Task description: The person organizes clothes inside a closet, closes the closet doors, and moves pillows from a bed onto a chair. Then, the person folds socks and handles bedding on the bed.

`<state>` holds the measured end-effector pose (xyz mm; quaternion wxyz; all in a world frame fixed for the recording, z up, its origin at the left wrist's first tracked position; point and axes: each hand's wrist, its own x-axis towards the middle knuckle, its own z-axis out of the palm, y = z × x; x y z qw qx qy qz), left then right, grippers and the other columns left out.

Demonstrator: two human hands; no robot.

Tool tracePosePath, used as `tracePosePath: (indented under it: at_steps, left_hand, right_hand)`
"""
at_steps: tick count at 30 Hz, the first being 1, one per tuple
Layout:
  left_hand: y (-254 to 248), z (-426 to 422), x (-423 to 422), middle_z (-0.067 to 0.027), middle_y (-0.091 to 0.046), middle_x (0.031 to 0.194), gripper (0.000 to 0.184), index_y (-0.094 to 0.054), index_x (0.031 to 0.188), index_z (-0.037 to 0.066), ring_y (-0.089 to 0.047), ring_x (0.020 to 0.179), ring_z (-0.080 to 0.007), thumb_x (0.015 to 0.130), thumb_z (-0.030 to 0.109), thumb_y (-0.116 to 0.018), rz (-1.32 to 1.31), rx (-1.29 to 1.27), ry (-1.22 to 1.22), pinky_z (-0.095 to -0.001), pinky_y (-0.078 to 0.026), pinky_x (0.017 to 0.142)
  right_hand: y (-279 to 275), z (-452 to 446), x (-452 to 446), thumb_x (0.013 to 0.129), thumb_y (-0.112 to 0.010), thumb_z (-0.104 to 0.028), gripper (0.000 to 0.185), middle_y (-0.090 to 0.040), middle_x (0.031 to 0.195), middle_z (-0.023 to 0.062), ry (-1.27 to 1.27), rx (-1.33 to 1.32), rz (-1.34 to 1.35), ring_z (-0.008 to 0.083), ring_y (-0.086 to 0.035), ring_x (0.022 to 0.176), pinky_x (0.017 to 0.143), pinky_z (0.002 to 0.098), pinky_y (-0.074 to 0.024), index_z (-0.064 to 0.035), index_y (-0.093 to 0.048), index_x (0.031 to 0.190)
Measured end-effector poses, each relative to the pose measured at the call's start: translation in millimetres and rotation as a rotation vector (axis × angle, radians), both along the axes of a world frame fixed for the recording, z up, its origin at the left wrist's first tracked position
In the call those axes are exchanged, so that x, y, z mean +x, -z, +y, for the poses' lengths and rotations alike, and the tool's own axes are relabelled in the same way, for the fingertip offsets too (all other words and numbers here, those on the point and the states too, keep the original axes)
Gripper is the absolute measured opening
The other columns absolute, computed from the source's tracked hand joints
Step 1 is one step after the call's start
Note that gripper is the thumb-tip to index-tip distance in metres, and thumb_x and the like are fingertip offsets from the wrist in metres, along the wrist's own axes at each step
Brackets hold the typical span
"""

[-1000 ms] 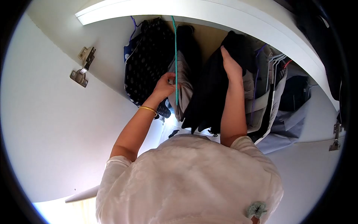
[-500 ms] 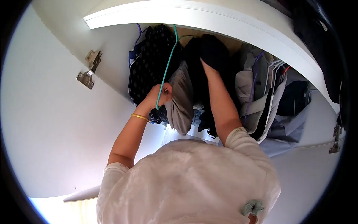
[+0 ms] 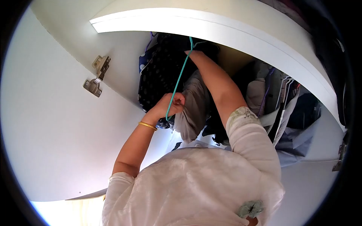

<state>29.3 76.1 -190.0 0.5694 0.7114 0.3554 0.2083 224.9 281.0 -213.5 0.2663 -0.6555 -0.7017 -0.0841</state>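
Observation:
My left hand (image 3: 171, 104) is closed, its fingers pinching the edge of a grey-brown garment (image 3: 192, 109) that hangs down in folds. A teal clothes hanger (image 3: 180, 78) runs down from the shelf's underside, its lower end in front of that hand. My right forearm (image 3: 220, 84) reaches up behind the hanger, and the right hand is hidden among dark clothes near the hanger's top. To the left hangs a black polka-dot garment (image 3: 156, 71), with a blue dotted one (image 3: 143, 61) at its edge.
A white shelf edge (image 3: 211, 26) crosses above. Right of my arm hang several grey and dark garments on white hangers (image 3: 283, 90) and a purple hanger (image 3: 266, 92). Hinged cabinet doors stand at both sides, with a metal hinge (image 3: 97, 77) at left.
My right hand has moved left, from the black clothing in the middle to near the hanger's top. My left hand keeps its hold on the grey-brown garment. The whole view has shifted slightly.

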Motion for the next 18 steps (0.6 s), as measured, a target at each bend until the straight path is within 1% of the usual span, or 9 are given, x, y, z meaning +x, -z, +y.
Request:
tracePosePath:
  at_steps: [2, 5, 6, 9, 12, 13, 14, 16, 18]
  left_hand:
    - [7.2, 2.2, -3.7, 0.0018, -0.051, 0.075, 0.015, -0.05, 0.074, 0.003, -0.047, 0.07, -0.0058, 0.066, -0.01, -0.053, 0.016, -0.039, 0.013, -0.0183, -0.039, 0.063]
    - [25.5, 10.3, -12.5, -0.0009, -0.055, 0.084, 0.015, -0.051, 0.075, 0.003, -0.05, 0.077, -0.0069, 0.069, -0.011, -0.052, -0.129, -0.092, -0.035, -0.0194, -0.041, 0.069]
    - [26.5, 12.1, -13.4, -0.0001, -0.054, 0.081, 0.013, -0.051, 0.075, 0.003, -0.049, 0.074, -0.0067, 0.069, -0.008, -0.053, -0.165, -0.089, -0.046, -0.0194, -0.041, 0.067]
    - [31.7, 13.0, -13.6, 0.0001, -0.052, 0.078, 0.011, -0.051, 0.076, 0.003, -0.049, 0.069, -0.006, 0.069, -0.004, -0.056, -0.251, -0.015, -0.092, -0.0193, -0.042, 0.064]
    - [26.0, 10.9, -16.0, -0.0015, -0.053, 0.083, 0.013, -0.051, 0.077, 0.003, -0.049, 0.071, -0.0059, 0.068, -0.005, -0.056, -0.278, -0.06, -0.165, -0.0194, -0.042, 0.065]
    - [19.7, 11.1, -17.9, -0.0077, -0.055, 0.097, 0.014, -0.054, 0.076, 0.002, -0.052, 0.08, -0.0089, 0.07, -0.01, -0.057, -0.188, 0.017, -0.191, -0.0216, -0.044, 0.073]
    - [18.0, 13.8, -19.2, -0.0066, -0.056, 0.093, 0.013, -0.054, 0.076, 0.002, -0.052, 0.078, -0.0083, 0.07, -0.009, -0.058, -0.121, 0.108, -0.198, -0.0211, -0.044, 0.072]
    - [15.0, 15.1, -24.4, -0.0043, -0.057, 0.086, 0.013, -0.055, 0.076, 0.002, -0.052, 0.074, -0.0072, 0.069, -0.007, -0.059, 0.024, 0.288, -0.206, -0.0202, -0.044, 0.069]
    - [2.3, 9.2, -26.1, -0.0017, -0.057, 0.079, 0.011, -0.056, 0.077, 0.002, -0.052, 0.071, -0.0062, 0.07, -0.005, -0.059, -0.003, 0.258, -0.231, -0.0193, -0.043, 0.066]
  right_hand:
    - [4.4, 12.2, 3.4, 0.073, -0.05, -0.009, 0.021, -0.059, 0.094, 0.0174, -0.049, -0.181, -0.006, 0.0337, -0.056, 0.082, 0.065, 0.0443, -0.0451, -0.0037, -0.062, 0.09]
    - [-26.2, -1.1, 0.7, 0.074, -0.049, -0.005, 0.027, -0.056, 0.102, 0.0202, -0.135, -0.781, -0.178, 0.0382, -0.055, 0.085, 0.067, 0.0462, -0.0449, -0.0019, -0.061, 0.098]
    - [-23.8, -2.2, -1.7, 0.075, -0.051, -0.009, 0.026, -0.057, 0.099, 0.0187, -0.192, -0.742, -0.203, 0.036, -0.055, 0.085, 0.068, 0.044, -0.0449, -0.0016, -0.061, 0.097]
    - [-32.6, -51.8, 8.8, 0.076, -0.057, -0.021, 0.022, -0.061, 0.084, 0.014, -0.457, -0.31, 0.26, 0.0312, -0.057, 0.078, 0.065, 0.0365, -0.0457, -0.0014, -0.061, 0.086]
    - [-35.0, -110.6, 25.5, 0.076, -0.06, -0.024, 0.022, -0.061, 0.076, 0.0109, -0.308, -0.092, 0.599, 0.0258, -0.059, 0.071, 0.062, 0.0339, -0.0453, -0.0023, -0.06, 0.079]
    - [-17.7, -126.7, 28.7, 0.075, -0.062, -0.026, 0.023, -0.061, 0.073, 0.0096, -0.244, -0.236, 0.802, 0.0219, -0.058, 0.069, 0.061, 0.0319, -0.045, -0.003, -0.061, 0.077]
    - [-0.7, -142.8, 27.8, 0.074, -0.064, -0.028, 0.024, -0.06, 0.07, 0.0084, -0.18, -0.38, 1.004, 0.0179, -0.058, 0.067, 0.06, 0.0299, -0.0446, -0.0036, -0.061, 0.075]
    - [9.4, -189.5, 0.6, 0.073, -0.067, -0.025, 0.023, -0.059, 0.069, 0.0081, -0.284, -0.607, 0.968, 0.0129, -0.056, 0.068, 0.061, 0.0274, -0.0446, -0.0039, -0.059, 0.075]
    - [42.5, -221.8, -27.9, 0.071, -0.069, -0.021, 0.022, -0.058, 0.07, 0.007, -0.499, -0.575, 1.227, 0.0142, -0.056, 0.068, 0.062, 0.0265, -0.0447, -0.0033, -0.057, 0.077]
